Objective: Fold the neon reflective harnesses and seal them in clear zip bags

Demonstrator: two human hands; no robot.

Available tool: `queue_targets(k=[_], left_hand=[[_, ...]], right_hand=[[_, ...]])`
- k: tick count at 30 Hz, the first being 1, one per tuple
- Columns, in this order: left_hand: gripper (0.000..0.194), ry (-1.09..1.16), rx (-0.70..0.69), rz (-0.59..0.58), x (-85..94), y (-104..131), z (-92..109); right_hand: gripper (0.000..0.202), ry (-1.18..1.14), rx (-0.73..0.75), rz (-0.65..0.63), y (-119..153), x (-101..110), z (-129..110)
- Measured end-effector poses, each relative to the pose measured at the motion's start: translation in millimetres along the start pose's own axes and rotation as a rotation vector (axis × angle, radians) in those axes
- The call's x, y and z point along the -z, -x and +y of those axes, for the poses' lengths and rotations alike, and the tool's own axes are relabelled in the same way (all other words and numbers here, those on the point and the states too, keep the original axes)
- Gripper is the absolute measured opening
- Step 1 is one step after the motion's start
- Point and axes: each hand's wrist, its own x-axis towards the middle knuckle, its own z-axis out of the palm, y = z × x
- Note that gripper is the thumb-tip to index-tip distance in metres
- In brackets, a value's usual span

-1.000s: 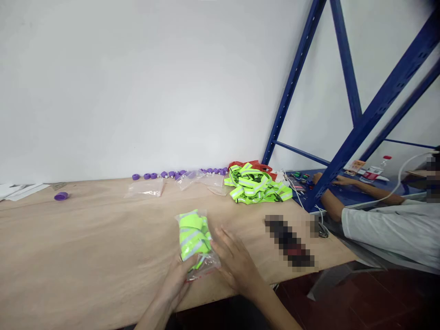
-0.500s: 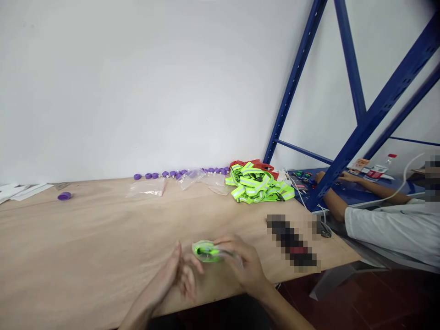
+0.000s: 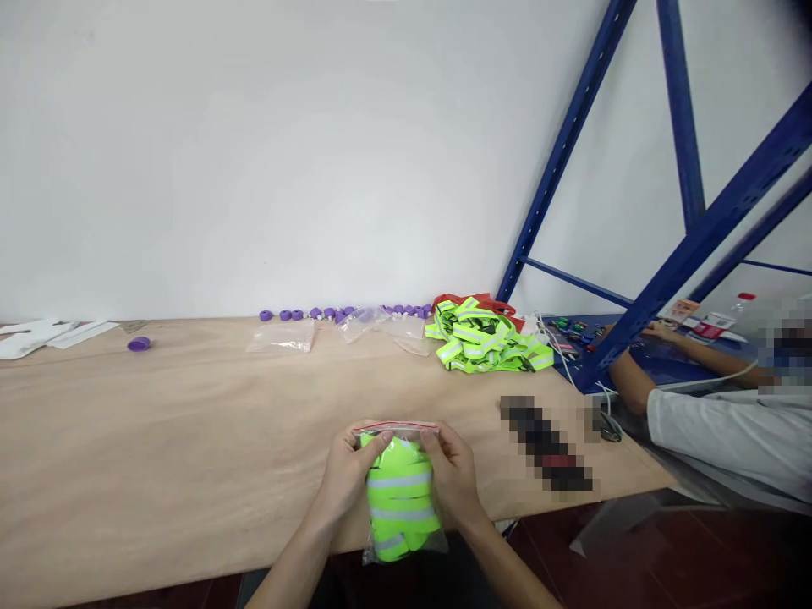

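Between my two hands hangs a clear zip bag (image 3: pixel 406 430) with a red line along its top edge. Inside it, a folded neon-green reflective strap (image 3: pixel 401 495) with silver stripes fills most of the space. My left hand (image 3: pixel 352 461) pinches the upper left of the bag, thumb in front. My right hand (image 3: pixel 452 465) grips the upper right in the same way. The bag is held upright at the table's front edge, its lower end over the edge. Whether the zip is fully closed I cannot tell.
A heap of neon-green reflective straps (image 3: pixel 488 337) lies at the back, with red ones (image 3: pixel 475 301) behind. Clear bags (image 3: pixel 282 337) and several purple rolls (image 3: pixel 298 315) line the wall. A blurred dark object (image 3: pixel 545 444) lies right. Beyond the blue frame (image 3: pixel 571 144), another person's arms (image 3: pixel 634 372) rest.
My left hand, earlier apart with spread fingers, now grips the bag too. The bag has turned from edge-on to facing me and come nearer. The view has shifted slightly.
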Motion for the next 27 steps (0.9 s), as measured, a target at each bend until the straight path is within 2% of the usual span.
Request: queue_targets(k=[4, 7, 10, 17, 23, 27], left_hand=[[0.036, 0.164, 0.077, -0.008, -5.4, 1, -3], [0.039, 0.314, 0.059, 0.060, -11.2, 3, 0], [0.038, 0.397, 0.024, 0.123, -13.7, 3, 2], [0.035, 0.293, -0.061, 0.149, -6.2, -3, -7], [0.033, 0.194, -0.104, 0.126, -3.5, -5, -13], [0.032, 0.172, -0.080, 0.098, -5.4, -3, -13]], right_hand=[[0.039, 0.030, 0.058, 0.102, 0, -1, -1], [0.035, -0.009, 0.073, 0.201, -2, -2, 1], [0.032, -0.063, 0.077, 0.235, -4, -1, 4], [0.032, -0.005, 0.116, 0.217, -6, 5, -3], [0.031, 0.022, 0.014, -0.001, -9, 6, -21], [0.031, 0.013, 0.026, 0.041, -7, 5, -23]])
